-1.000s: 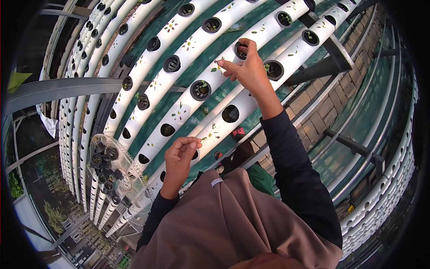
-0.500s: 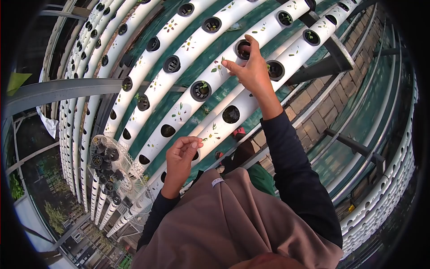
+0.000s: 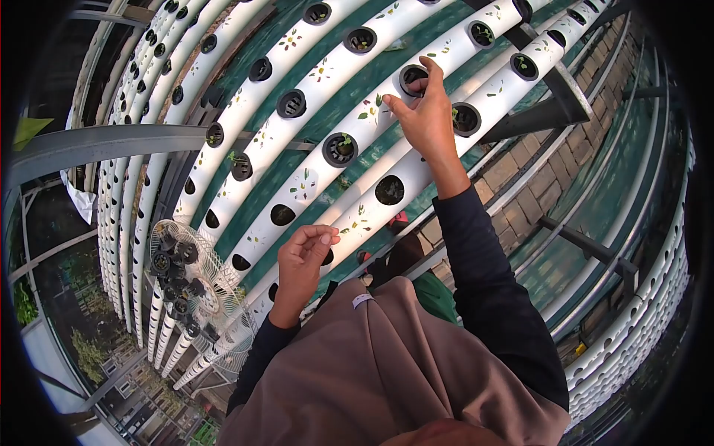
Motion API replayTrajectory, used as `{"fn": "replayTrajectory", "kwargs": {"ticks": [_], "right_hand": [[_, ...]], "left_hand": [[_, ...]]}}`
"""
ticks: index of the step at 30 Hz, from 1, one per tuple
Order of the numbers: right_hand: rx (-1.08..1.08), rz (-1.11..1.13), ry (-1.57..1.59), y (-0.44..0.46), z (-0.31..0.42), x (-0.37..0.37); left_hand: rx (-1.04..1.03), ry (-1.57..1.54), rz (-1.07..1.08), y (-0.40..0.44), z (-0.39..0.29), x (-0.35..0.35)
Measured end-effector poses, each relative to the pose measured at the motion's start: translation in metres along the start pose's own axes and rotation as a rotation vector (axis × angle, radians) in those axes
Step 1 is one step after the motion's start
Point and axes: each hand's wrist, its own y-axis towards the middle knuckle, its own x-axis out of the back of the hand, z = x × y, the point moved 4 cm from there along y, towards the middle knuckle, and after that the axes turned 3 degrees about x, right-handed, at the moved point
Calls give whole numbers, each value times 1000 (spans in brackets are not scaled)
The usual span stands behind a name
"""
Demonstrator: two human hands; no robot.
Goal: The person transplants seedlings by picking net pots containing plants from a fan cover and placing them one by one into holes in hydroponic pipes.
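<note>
My right hand (image 3: 429, 123) is over a black net pot (image 3: 406, 79) set in a white pipe (image 3: 373, 132). One finger reaches into the pot's mouth, while thumb and forefinger are spread apart. Lower on the same pipe, another black pot (image 3: 340, 150) holds a small green seedling (image 3: 345, 140). My left hand (image 3: 300, 262) hovers above the nearest pipe (image 3: 355, 236), its thumb and forefinger pinched together. Whatever may be between those fingertips is too small to make out. A dark round hole (image 3: 390, 190) in the nearest pipe lies between my hands.
A white wire basket (image 3: 236, 316) with several black net pots (image 3: 181, 256) stands at the left. Several parallel white pipes with painted leaf patterns run across the view. A grey metal bar (image 3: 111, 152) crosses at left; brick paving (image 3: 532, 182) lies to the right.
The view has shifted slightly, so the pipes appear a little farther right. My right hand stays at the same pot, and my left hand keeps its pinch.
</note>
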Motion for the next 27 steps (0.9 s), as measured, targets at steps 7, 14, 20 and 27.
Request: {"fn": "replayTrajectory", "kwargs": {"ticks": [7,14,20,27], "right_hand": [[47,7,68,-2,-6,-3],[-9,-20,114,-2,-5,-2],[39,-75,9,-1,-6,-3],[20,-127,37,-3,-3,1]], "left_hand": [[8,-13,14,1,3,0],[6,-25,16,2,4,1],[-7,-27,16,2,6,3],[-7,-35,18,1,8,2]]}}
